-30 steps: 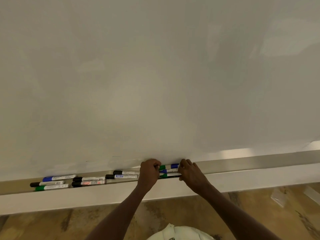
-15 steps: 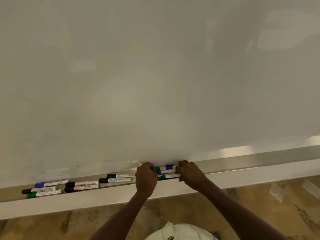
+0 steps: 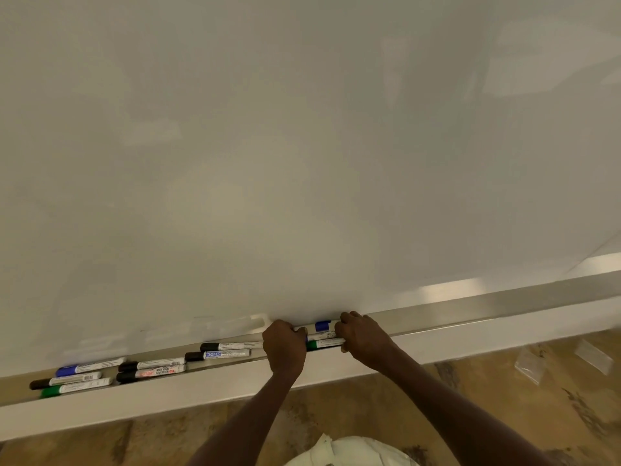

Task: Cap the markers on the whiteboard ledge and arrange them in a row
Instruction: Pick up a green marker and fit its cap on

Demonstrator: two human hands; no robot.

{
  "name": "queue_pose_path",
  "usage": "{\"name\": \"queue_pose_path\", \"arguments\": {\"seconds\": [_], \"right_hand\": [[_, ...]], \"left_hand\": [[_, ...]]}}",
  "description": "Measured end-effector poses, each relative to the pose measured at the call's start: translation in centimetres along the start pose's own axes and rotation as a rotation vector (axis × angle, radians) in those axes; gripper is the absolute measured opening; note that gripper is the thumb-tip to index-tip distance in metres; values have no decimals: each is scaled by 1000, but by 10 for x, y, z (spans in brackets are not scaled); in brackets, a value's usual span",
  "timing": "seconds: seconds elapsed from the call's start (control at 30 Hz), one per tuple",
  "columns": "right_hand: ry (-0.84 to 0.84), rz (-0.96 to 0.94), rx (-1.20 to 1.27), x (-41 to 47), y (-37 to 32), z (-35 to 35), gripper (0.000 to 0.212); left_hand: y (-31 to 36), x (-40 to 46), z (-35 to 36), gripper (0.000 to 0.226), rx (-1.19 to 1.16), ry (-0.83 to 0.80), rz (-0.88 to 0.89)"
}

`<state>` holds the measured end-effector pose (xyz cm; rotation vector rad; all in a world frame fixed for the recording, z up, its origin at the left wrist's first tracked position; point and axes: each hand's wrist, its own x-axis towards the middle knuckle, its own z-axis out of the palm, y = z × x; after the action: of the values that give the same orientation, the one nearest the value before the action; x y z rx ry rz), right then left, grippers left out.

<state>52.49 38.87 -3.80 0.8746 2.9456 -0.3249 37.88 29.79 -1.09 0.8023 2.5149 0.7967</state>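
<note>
A metal ledge [image 3: 470, 311] runs along the foot of the whiteboard. My left hand [image 3: 285, 349] and my right hand [image 3: 361, 338] close on the two ends of a small bundle of markers lying in the ledge: a blue-capped one [image 3: 322, 326], a white-barrelled one [image 3: 324, 335] and a green-capped one [image 3: 324, 344]. Left of my hands lie two black-capped markers [image 3: 221, 351], then two more black-capped ones [image 3: 151, 369]. At the far left sit a blue-capped marker [image 3: 89, 366], a black-capped marker [image 3: 65, 381] and a green-capped marker [image 3: 75, 387]. All visible markers have caps on.
The whiteboard [image 3: 302, 146] fills most of the view. A white wall strip [image 3: 168, 395] runs below the ledge. The brown patterned floor [image 3: 504, 391] holds two clear plastic wrappers [image 3: 531, 364] at the right. A white garment [image 3: 346, 452] shows at the bottom edge.
My hands have drawn closer together around the bundle, hiding more of it. The view has tilted upward, so the ledge sits lower in the frame.
</note>
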Motion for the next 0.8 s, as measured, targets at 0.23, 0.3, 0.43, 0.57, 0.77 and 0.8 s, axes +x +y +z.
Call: {"name": "queue_pose_path", "arguments": {"seconds": [0.23,0.3,0.43,0.57,0.77,0.8], "right_hand": [[25,-1,-11,-1,0,1,31],[34,3,2,-1,-1,1,28],[56,36,61,-2,-1,-2,19],[74,63,79,-2,-1,-6,12],[127,73,158,-6,-5,-9,10],[135,78,184,-7,-9,-10,9]], "left_hand": [[-5,0,0,15,-62,29,18],[-8,0,-2,12,-129,43,22],[-18,2,-10,9,-259,66,41],[-30,9,-17,21,-418,-62,-158],[-32,11,-41,22,-1041,-180,-614],[-33,10,-45,22,-1112,-199,-655]]}}
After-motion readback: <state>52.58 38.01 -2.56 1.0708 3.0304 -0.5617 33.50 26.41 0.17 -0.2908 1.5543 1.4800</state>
